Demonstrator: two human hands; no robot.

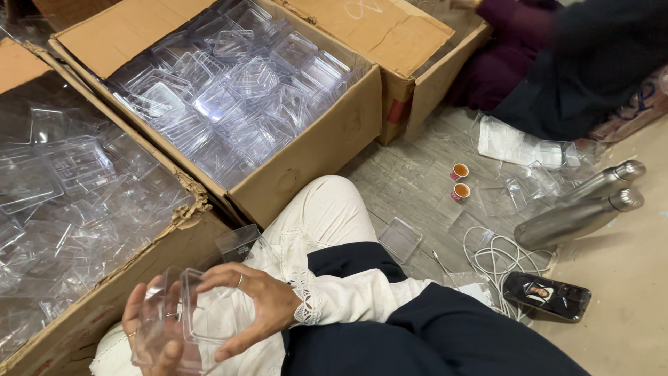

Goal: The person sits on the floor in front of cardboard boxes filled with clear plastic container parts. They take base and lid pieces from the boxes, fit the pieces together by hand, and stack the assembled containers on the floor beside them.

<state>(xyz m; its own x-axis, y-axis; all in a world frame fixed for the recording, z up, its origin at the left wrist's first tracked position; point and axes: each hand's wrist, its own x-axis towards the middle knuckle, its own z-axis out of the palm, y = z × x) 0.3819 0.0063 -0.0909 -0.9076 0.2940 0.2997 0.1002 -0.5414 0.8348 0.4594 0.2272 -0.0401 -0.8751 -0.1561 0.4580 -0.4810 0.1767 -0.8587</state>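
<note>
**Clear box in both hands, cartons of the same stuff alongside**

Biggest thing near me is the cardboard carton at my left, torn along its top edge, packed w/ loose clear plastic pieces lying every which way. It sits tight against my leg, so I'd guess it's there for easy reach. Next to it a 2nd carton, flaps open, heaped w/ small clear trays, glossy, ribbed, square-ish w/ rounded corners. A 3rd box stands behind that one.

I'm sitting on the floor, grey wood-look boards giving way to plain beige. Another person in dark clothes sits across, top right.

On the floor to my right: two steel bottles lying on their sides, touching, matte metal w/ shiny caps. Near them a coiled white cable and a phone lying flat just beside it. A bundle of clear wrap lies further back. One clear lid sits alone by my knee, and two tiny paper cups stand upright, liquid inside.

The clear box is over my lap, low in view. My right hand curls over its top and near side, fingers closed on the rim; my left hand cups it from below and outside. Thin, see-through, rigid-looking walls, so holding w/ both hands probably steadies it.
</note>
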